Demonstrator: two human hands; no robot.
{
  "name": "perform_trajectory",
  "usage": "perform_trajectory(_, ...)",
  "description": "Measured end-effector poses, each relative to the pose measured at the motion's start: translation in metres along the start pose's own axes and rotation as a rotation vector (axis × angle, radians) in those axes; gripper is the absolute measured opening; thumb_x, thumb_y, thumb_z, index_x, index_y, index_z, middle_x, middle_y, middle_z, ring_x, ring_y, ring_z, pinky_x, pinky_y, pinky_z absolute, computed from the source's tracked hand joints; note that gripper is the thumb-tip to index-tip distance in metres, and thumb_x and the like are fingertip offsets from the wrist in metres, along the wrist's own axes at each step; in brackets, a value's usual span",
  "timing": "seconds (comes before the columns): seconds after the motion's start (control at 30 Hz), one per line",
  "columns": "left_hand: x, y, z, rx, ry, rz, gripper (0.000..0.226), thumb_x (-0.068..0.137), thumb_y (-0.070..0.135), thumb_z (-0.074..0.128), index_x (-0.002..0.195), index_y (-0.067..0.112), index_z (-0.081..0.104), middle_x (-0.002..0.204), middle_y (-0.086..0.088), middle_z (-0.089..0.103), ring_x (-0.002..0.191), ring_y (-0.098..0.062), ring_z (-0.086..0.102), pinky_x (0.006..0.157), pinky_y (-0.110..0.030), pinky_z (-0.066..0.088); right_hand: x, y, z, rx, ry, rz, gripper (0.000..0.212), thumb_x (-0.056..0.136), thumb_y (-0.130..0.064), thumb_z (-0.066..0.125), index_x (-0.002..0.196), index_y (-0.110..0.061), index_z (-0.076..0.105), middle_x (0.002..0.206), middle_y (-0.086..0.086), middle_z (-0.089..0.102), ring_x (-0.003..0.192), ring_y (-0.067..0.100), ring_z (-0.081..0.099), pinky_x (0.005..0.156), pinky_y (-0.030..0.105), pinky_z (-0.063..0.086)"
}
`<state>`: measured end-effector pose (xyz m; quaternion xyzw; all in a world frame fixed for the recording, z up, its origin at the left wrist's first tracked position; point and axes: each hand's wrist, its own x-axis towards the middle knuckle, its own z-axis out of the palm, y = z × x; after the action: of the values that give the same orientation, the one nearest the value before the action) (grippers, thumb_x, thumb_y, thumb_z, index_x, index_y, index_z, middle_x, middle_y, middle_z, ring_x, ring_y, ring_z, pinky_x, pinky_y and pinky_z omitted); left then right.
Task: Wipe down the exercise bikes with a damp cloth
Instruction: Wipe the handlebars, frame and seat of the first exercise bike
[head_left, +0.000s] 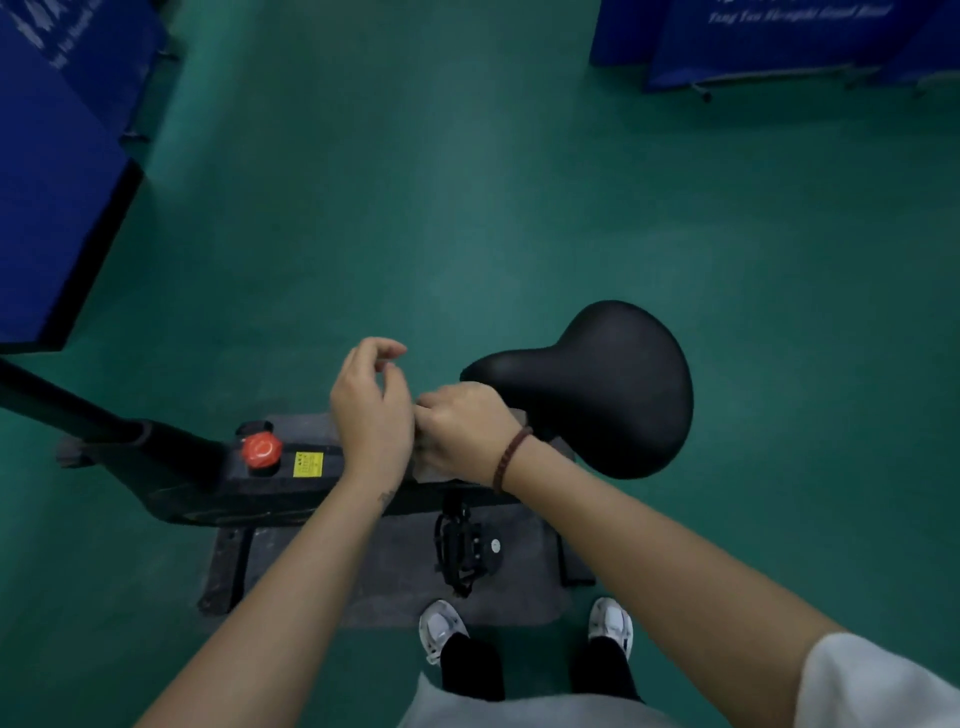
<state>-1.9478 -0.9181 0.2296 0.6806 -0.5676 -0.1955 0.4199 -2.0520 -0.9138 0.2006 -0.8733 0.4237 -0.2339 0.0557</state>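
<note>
My right fingers (441, 402) curl tightly round one grey cloth (432, 472), bunched just beside the nose of the one black saddle (613, 384). My left fingers (382, 353) are loosely bent and hold nothing. The one exercise bike (208, 483) carries one red knob (261, 451), one yellow label (307, 464) and one visible pedal (457, 545). My two white shoes (440, 626) stand on the green floor (415, 182).

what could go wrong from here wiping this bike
1. The cloth is bunched, mostly hidden under the right hand, so little of it may actually reach the saddle.
2. If it is very wet, it may drip on the yellow warning sticker or catch the red knob nearby.
3. The pedal sticks out just ahead of the shoes; a step closer could knock a shin.
</note>
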Motion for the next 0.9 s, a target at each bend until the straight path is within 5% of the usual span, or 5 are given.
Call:
perform_trajectory(0.17, 0.004, 0.006, 0.004, -0.06, -0.067, 0.033, 0.018, 0.087, -0.001, 0.043, 0.094, 0.004, 0.059, 0.096, -0.01, 0.062, 0.087, -0.019, 0.053, 0.073, -0.026, 0.036, 0.005, 0.04, -0.038, -0.18, 0.252, 0.445, 0.035, 0.075, -0.027, 0.043, 0.1, -0.016, 0.065, 0.088, 0.004, 0.068, 0.078, 0.025, 0.062, 0.068, 0.03, 0.044)
perform_trajectory(0.37, -0.01, 0.015, 0.017, -0.033, -0.349, 0.037, 0.024, 0.093, 0.008, 0.041, 0.11, 0.006, 0.059, 0.114, -0.008, 0.061, 0.105, -0.019, 0.054, 0.085, -0.023, 0.036, -0.012, 0.085, -0.049, -0.081, -0.273, 0.748, 0.033, 0.093, -0.035, 0.036, 0.07, -0.016, 0.05, 0.08, 0.012, 0.066, 0.08, 0.03, 0.059, 0.075, 0.034, 0.039)
perform_trajectory(0.5, -0.018, 0.015, 0.017, -0.018, -0.282, 0.0, 0.024, 0.093, 0.007, 0.041, 0.107, 0.006, 0.06, 0.112, -0.008, 0.062, 0.104, -0.021, 0.055, 0.084, -0.024, 0.037, -0.016, 0.068, -0.045, -0.046, -0.138, 0.654, 0.034, 0.084, -0.042, 0.024, 0.061, -0.025, 0.043, 0.069, -0.001, 0.056, 0.068, 0.02, 0.048, 0.09, 0.039, 0.042)
perform_trajectory(0.7, -0.034, 0.018, 0.013, -0.008, -0.106, -0.105, 0.019, 0.092, 0.006, 0.042, 0.098, 0.007, 0.06, 0.102, -0.007, 0.063, 0.093, -0.02, 0.055, 0.079, -0.029, 0.04, -0.034, 0.054, -0.027, 0.06, -0.188, 0.245, 0.041, 0.092, -0.035, 0.044, 0.126, -0.015, 0.056, 0.133, 0.001, 0.055, 0.132, 0.023, 0.039, 0.112, 0.041, 0.018)
perform_trajectory(0.9, -0.069, 0.01, 0.001, 0.079, -0.032, -0.172, 0.018, 0.093, 0.011, 0.043, 0.098, 0.008, 0.06, 0.099, -0.008, 0.064, 0.091, -0.023, 0.056, 0.074, -0.03, 0.04, -0.041, 0.029, -0.04, 0.172, -0.153, 0.221, 0.044, 0.093, -0.046, 0.029, 0.077, -0.012, 0.051, 0.074, 0.011, 0.061, 0.071, 0.027, 0.055, 0.07, 0.034, 0.037)
